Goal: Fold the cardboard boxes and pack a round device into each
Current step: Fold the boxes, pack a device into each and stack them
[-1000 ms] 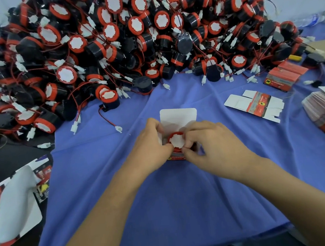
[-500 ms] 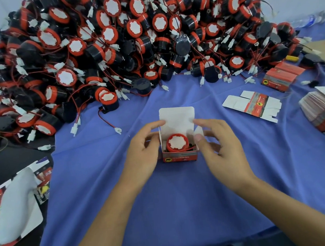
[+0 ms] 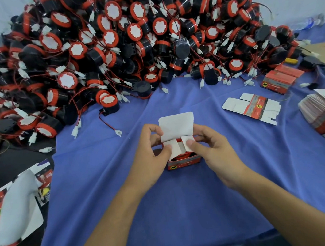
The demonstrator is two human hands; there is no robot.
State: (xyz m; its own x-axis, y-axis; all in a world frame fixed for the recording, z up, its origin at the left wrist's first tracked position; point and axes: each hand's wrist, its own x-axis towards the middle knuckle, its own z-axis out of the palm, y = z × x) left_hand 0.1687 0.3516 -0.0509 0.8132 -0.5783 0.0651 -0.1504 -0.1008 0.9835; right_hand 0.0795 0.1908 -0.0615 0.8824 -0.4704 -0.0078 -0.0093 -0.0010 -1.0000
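Closing the top of the cardboard box [image 3: 183, 162] is judged to be the step in hand. The box is stood on the blue cloth [image 3: 186, 209] between the hands, and the round device [image 3: 181, 157] is seated inside, with only a little of its red rim seen under the flaps. The left hand [image 3: 151, 159] is curled round the left wall and the right hand [image 3: 214, 153] round the right wall, each thumb being pressed on one of the two side flaps [image 3: 173, 148]. These flaps are bent inward over the device but not yet laid flat, and the white lid flap [image 3: 177, 127] is stood upright behind them. For the next move, the side flaps should be pushed fully down, then the lid flap folded forward and its edge tucked inside the front wall.
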